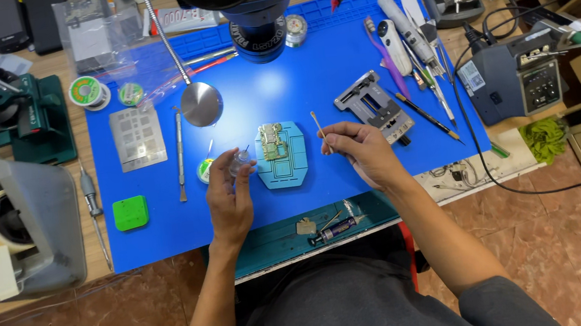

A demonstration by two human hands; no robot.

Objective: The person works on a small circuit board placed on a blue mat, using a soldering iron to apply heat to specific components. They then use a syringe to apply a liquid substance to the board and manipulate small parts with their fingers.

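As seen from the head camera, the left hand (pixel 228 195) closes its grip around a small clear bottle (pixel 238 161), just left of the teal holder (pixel 282 165) carrying a circuit board (pixel 273 142). The right hand (pixel 361 152) pinches a cotton swab (pixel 318 128) upright, just right of the holder, above the blue mat (pixel 168 226) on the surface.

The circuit board (pixel 273 142) sits on a holder plate (pixel 280 156) mid-mat (pixel 168 226), right under the microscope (pixel 257 15). Stencil plate (pixel 137 137) is off to its left, metal clamp jig (pixel 374 107) to its right, and the soldering station (pixel 512 78) sits past the mat's right edge.
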